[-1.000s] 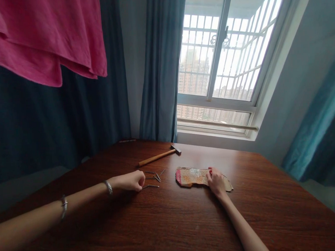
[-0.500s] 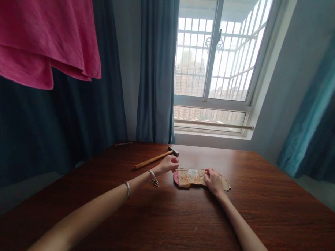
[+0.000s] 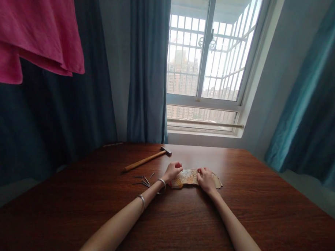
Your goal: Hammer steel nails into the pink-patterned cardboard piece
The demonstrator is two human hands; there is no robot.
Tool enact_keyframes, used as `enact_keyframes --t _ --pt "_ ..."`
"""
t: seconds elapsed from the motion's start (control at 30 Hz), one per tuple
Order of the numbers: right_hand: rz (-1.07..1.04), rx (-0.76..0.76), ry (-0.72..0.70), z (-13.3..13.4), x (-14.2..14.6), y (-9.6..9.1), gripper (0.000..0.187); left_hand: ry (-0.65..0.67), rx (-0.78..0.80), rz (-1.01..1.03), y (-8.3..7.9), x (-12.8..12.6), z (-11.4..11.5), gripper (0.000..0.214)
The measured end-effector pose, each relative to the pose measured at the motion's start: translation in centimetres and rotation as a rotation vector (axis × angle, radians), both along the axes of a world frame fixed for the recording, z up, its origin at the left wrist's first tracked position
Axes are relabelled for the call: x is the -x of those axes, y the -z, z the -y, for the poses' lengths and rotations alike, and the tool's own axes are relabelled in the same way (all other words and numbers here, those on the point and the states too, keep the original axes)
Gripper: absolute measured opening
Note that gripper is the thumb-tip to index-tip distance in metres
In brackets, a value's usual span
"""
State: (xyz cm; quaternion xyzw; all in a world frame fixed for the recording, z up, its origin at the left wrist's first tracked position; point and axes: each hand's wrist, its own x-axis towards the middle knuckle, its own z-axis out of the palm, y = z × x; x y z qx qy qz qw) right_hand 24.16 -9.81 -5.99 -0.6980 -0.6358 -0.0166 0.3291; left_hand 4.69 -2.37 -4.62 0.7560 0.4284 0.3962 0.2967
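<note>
A patterned piece of cardboard (image 3: 189, 179) with a ragged lower edge and a ridged right end lies on the table. Over its left part is my left hand (image 3: 173, 171), thumb and fingers pinched together. Whatever sits in that pinch is too small to make out. On the right part rests my right hand (image 3: 206, 179), its curled fingers gripping the cardboard near the upper edge. Several loose nails (image 3: 145, 181) lie just left of my left wrist. Behind them a hammer (image 3: 144, 161) with a wooden handle points its dark head toward the window.
The brown wooden table (image 3: 171, 224) reaches to the wall below a barred window (image 3: 204, 65). Blue curtains (image 3: 147, 75) hang on both sides. A pink cloth (image 3: 43, 38) hangs at upper left. A thin strip (image 3: 113, 144) lies at the table's far left edge.
My left hand has moved right, from beside the cardboard to over its left part, uncovering the nails. My right hand keeps its place on the cardboard. The view has turned slightly right.
</note>
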Motion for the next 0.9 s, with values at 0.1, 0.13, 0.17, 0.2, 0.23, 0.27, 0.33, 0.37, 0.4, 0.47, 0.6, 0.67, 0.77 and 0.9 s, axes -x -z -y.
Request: enact_keyframes --t 0.1,0.13,0.17,0.2,0.23,0.27,0.33,0.37,0.4,0.47,0.6,0.67,0.77,0.9 --pt "0.000 0.000 0.003 0.2 0.1 -0.2 0.025 -0.009 -0.016 -0.022 0.1 -0.2 0.2 0.013" --pt "0.001 0.001 0.005 0.3 0.1 -0.2 0.025 -0.019 -0.021 -0.030 0.1 -0.2 0.2 0.013" --pt "0.002 0.001 0.006 0.3 0.1 -0.2 0.025 -0.026 -0.027 -0.037 0.2 -0.2 0.2 0.013" --pt "0.003 0.000 0.008 0.3 0.1 -0.2 0.025 -0.029 -0.032 -0.043 0.2 -0.3 0.2 0.013" --pt "0.006 -0.001 0.009 0.4 0.2 -0.2 0.025 -0.024 -0.034 -0.048 0.3 -0.3 0.3 0.013" --pt "0.009 -0.001 0.011 0.4 0.2 -0.2 0.025 -0.017 -0.034 -0.049 0.3 -0.3 0.3 0.014" --pt "0.018 -0.001 0.015 0.4 0.2 -0.2 0.025 0.000 -0.020 -0.047 0.3 -0.3 0.3 0.015" --pt "0.023 0.001 0.016 0.4 0.2 -0.2 0.025 0.008 -0.010 -0.048 0.3 -0.3 0.3 0.016" --pt "0.027 0.003 0.018 0.3 0.2 -0.2 0.025 0.013 -0.001 -0.051 0.3 -0.3 0.4 0.017" --pt "0.036 0.008 0.015 0.3 0.2 -0.1 0.025 0.025 0.004 -0.067 0.4 -0.3 0.4 0.019" --pt "0.055 0.008 0.015 0.3 0.1 -0.1 0.025 0.033 -0.031 -0.116 0.6 -0.4 0.6 0.020" --pt "0.064 0.009 0.018 0.4 0.1 -0.1 0.025 0.027 -0.049 -0.135 0.6 -0.5 0.7 0.021" --pt "0.076 0.020 0.022 0.5 0.2 -0.3 0.025 0.017 -0.066 -0.159 0.6 -0.6 0.9 0.023" --pt "0.095 0.033 0.027 0.8 0.6 -0.7 0.026 0.023 -0.093 -0.189 0.5 -0.6 1.1 0.025"
